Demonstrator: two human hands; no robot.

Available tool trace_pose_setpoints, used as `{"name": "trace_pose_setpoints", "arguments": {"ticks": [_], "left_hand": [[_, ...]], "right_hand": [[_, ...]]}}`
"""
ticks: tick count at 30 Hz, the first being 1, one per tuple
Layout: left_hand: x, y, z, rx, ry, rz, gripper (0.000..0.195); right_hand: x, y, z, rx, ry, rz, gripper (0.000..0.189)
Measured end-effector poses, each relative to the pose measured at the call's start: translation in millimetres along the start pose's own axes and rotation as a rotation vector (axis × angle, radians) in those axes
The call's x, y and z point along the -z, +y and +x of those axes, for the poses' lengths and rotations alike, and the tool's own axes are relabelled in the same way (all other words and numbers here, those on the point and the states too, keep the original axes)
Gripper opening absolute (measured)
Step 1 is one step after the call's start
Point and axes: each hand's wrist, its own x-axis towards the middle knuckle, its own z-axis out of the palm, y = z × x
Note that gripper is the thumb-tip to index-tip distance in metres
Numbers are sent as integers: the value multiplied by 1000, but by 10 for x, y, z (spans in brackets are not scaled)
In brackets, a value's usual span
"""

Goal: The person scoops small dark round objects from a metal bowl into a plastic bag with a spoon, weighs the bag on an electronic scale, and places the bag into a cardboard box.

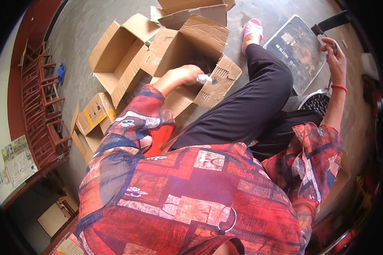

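My left hand (188, 74) reaches over an open cardboard box (169, 52), its fingers closed on a small crumpled white wrapper (204, 78), possibly thin plastic. Just past the wrapper's end is a dark round spot (214, 82) against the box flap; I cannot tell whether it is a ball or a hole. On the right, my right hand (335, 56) is raised with a thin metal tool (335, 47) in its fingers; its full shape is unclear. Below that hand, a pale bucket (295, 102) holds many dark round balls (316, 104), partly hidden by my leg and forearm.
More open cartons (124, 52) lie ahead and to the left, with a yellow-banded box (95, 113) nearer. A worn dark board (296, 52) is at the front right, beyond the bucket. Reddish wooden chairs (46, 105) line the left wall. A blue slipper (61, 73) lies beside them.
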Motion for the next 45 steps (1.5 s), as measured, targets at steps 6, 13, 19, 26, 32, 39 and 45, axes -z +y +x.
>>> {"name": "trace_pose_setpoints", "arguments": {"ticks": [6,13,19,26,32,39,45], "left_hand": [[49,78,9,-117,55,-9,34],[685,855,-602,-172,314,-287,20],[1519,2527,-1655,-977,364,-871,58],[1250,3776,-2275,-2029,-472,-1285,84],[1087,3767,-2766,-1999,-706,-1187,105],[639,3641,-2954,-2082,-197,-986,110],[562,3626,-2995,-2100,-293,-874,97]], "right_hand": [[19,-66,-42,10,-4,-31,19],[-149,-89,-20,89,93,-98,17],[-187,-176,-106,166,153,-348,18],[-18,-352,-529,141,264,-413,17],[19,-433,-849,194,381,-616,17],[21,-472,-1164,188,408,-750,15],[206,-555,-1569,155,408,-808,13]]}}
